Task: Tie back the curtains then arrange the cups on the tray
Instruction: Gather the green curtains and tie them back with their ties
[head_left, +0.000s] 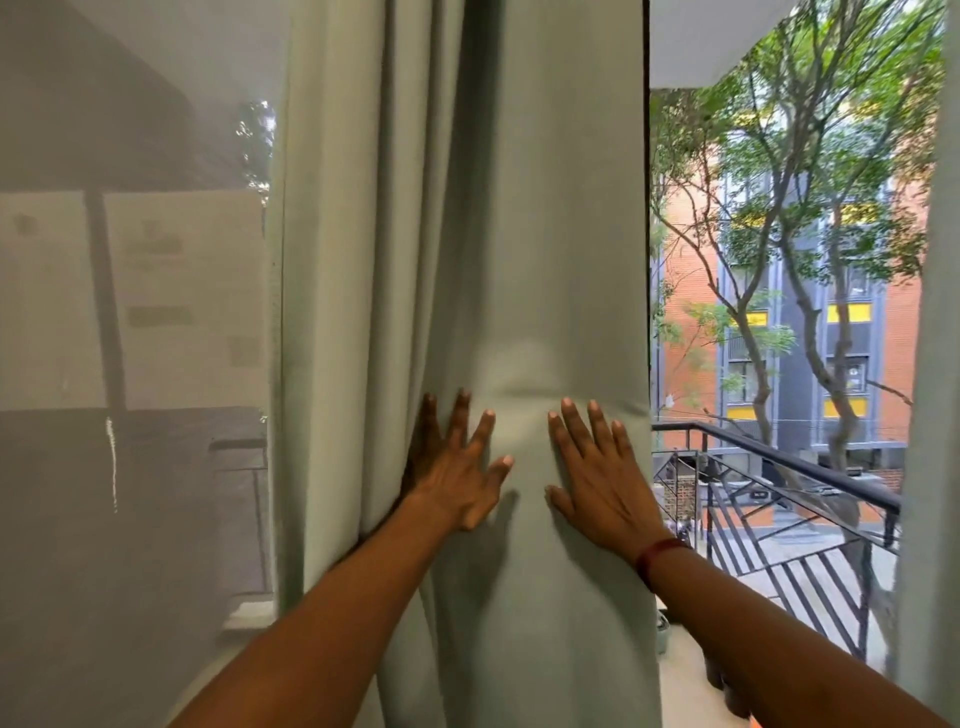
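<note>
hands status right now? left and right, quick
Left hand: open, fingers spread, flat against the pale green fabric curtain, holding nothing.
Right hand: open, palm flat on the same curtain, holding nothing.

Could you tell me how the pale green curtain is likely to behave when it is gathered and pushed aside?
The curtain hangs in soft vertical folds, so it will probably bunch floppily rather than hold shape. It dimples just above the left hand and right hand, which suggests it yields easily. The cloth looks thick and opaque, so perhaps fairly heavy.

Sheer panel left of the curtain; balcony railing right, behind the glass.
</note>
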